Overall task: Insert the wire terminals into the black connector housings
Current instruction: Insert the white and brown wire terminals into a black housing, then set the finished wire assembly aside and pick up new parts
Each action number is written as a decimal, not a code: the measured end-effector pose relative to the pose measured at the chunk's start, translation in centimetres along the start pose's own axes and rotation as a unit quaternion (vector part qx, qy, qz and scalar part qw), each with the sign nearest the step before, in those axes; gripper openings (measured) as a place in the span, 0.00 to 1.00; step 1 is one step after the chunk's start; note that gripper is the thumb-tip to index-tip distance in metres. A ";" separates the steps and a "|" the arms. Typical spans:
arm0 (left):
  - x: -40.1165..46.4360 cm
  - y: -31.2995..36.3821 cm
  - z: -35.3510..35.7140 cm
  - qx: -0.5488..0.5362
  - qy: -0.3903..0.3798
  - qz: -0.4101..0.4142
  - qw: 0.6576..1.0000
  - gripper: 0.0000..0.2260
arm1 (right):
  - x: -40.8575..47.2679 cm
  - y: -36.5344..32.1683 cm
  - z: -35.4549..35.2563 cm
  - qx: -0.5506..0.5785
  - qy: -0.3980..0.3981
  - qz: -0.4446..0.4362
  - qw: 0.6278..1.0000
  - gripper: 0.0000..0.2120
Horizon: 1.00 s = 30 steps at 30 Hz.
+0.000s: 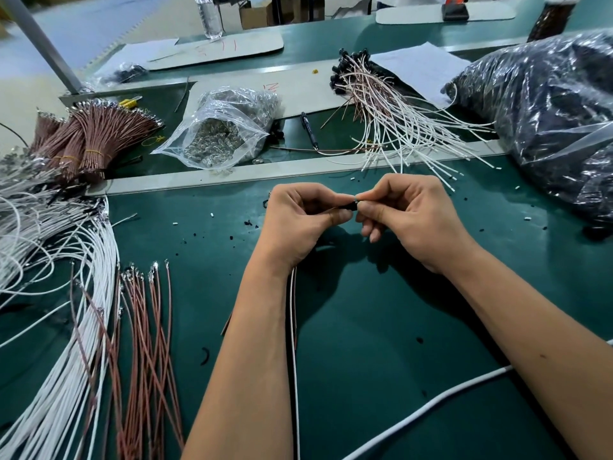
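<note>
Above the tabletop (365,327), your left hand (298,217) grip pinches the small, light, rigid black connector housing (348,204); your right hand (408,214), at its 3 o'clock, pinches a thin, bendy terminal (357,198), so hold close behind the tip.

A green-matted workbench (381,327) is crossed by a grey rail (298,169), a grey slanted post (39,41) is seen far left, and cardboard boxes (255,14) are stacked on pale floor beyond.
</note>
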State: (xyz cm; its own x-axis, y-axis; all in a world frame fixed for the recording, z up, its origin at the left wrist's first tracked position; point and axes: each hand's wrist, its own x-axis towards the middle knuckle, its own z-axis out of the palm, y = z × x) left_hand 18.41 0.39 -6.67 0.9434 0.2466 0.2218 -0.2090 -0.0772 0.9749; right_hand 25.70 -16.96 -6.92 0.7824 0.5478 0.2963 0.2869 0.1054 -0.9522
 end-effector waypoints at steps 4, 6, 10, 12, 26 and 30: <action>0.0 0.2 0.0 -0.016 0.005 -0.005 1.000 0.11 | 0.1 -0.2 0.0 0.038 0.001 0.013 0.999 0.02; 0.0 0.2 0.2 -0.025 0.015 -0.008 1.000 0.10 | 0.1 -0.3 -0.1 0.063 0.009 0.030 0.998 0.02; 0.0 0.3 0.5 -0.028 0.029 -0.015 0.999 0.10 | 0.2 -0.2 0.0 0.059 0.039 0.052 0.996 0.02; 0.0 0.3 0.5 -0.022 0.031 -0.021 0.999 0.10 | 0.2 -0.1 0.0 0.052 0.045 0.059 0.996 0.03; 0.0 0.6 0.8 -0.022 0.045 -0.034 0.998 0.12 | 0.1 -0.2 0.2 0.016 0.040 0.023 0.999 0.05; 0.4 1.4 2.2 -0.045 0.108 -0.051 0.992 0.11 | -0.4 -0.7 0.7 -0.136 0.150 -0.076 0.976 0.03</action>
State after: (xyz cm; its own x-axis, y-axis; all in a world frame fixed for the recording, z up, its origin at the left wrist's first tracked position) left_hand 19.09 -1.78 -5.24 0.8855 0.4507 0.1128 -0.1475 0.0424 0.9882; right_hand 24.84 -16.70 -6.43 0.8341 0.2716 0.4801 0.5166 -0.0795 -0.8526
